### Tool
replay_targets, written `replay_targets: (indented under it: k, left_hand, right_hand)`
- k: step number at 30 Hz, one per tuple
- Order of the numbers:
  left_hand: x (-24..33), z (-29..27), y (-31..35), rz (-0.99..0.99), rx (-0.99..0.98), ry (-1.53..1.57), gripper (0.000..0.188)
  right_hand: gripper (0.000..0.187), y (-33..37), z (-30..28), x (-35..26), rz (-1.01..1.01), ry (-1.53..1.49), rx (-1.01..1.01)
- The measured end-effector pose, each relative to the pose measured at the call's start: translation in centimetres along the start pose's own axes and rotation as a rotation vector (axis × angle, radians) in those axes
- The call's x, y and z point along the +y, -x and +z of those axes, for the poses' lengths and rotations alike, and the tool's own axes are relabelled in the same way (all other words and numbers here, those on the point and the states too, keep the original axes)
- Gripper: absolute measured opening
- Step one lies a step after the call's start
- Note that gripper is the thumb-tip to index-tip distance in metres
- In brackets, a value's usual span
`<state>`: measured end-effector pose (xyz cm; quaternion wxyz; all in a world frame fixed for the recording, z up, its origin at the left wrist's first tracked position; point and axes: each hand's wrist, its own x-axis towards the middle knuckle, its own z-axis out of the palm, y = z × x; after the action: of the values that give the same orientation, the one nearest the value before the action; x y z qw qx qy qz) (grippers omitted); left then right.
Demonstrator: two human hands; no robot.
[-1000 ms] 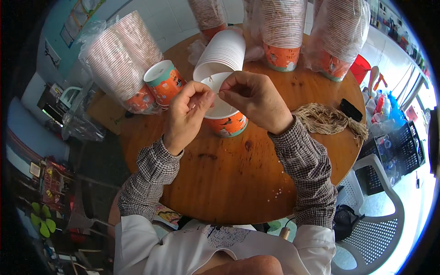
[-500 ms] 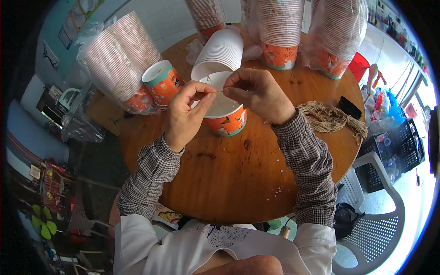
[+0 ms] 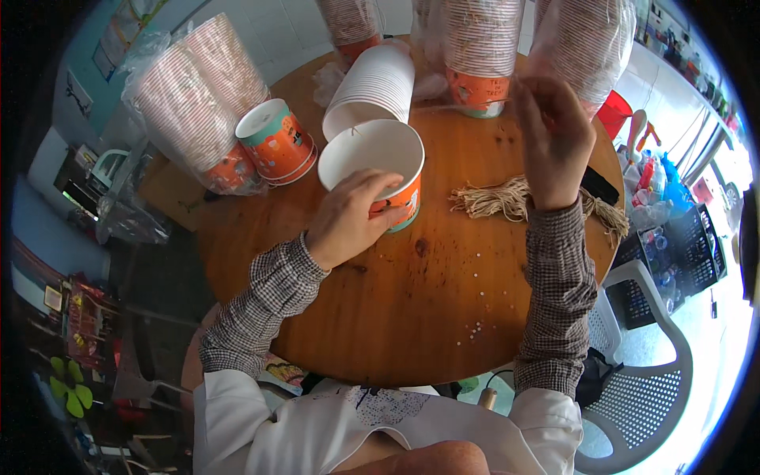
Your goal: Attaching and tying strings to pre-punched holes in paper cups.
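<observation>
An orange-and-teal printed paper bucket [image 3: 408,199] with a white inside stands upright at the middle of the table. My left hand [image 3: 352,215] curves against its near side, fingers at the rim and thumb lower down. A short bit of string hangs over its far rim. My right hand [image 3: 558,131] is raised to the right, fingertips pinched together. From them a thin string [image 3: 467,105] runs out leftward, faint and blurred. Below that hand lies a bundle of beige strings [image 3: 495,198], partly hidden by my right wrist.
Nested white paper buckets [image 3: 372,87] lie on their side behind. Bagged stacks of buckets [image 3: 190,103] stand at left and along the back. Nearby is a small stack of printed buckets [image 3: 277,142]. White specks [image 3: 475,328] dot the wooden table [image 3: 380,317]. A grey plastic chair [image 3: 649,396] stands right.
Both hands were together over the bucket, pinching. My right hand has swung away to the right with the string; my left has dropped onto the bucket's near side.
</observation>
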<state>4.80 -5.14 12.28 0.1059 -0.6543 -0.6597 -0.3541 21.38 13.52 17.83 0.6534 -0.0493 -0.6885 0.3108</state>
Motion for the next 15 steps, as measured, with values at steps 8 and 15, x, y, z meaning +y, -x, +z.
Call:
replay_targets:
  k: [8, 15]
  left_hand:
    - [-0.6, -0.3, -0.1, -0.108, 0.01, -0.014, 0.02]
    - [0.4, -1.3, 0.0, -0.179, -0.065, 0.15, 0.024]
  right_hand:
    - [0.009, 11.1, 4.4, 2.8, 0.637, -0.443, -0.233]
    - [0.011, 13.5, 5.6, 2.3, 0.755, -0.641, -0.301]
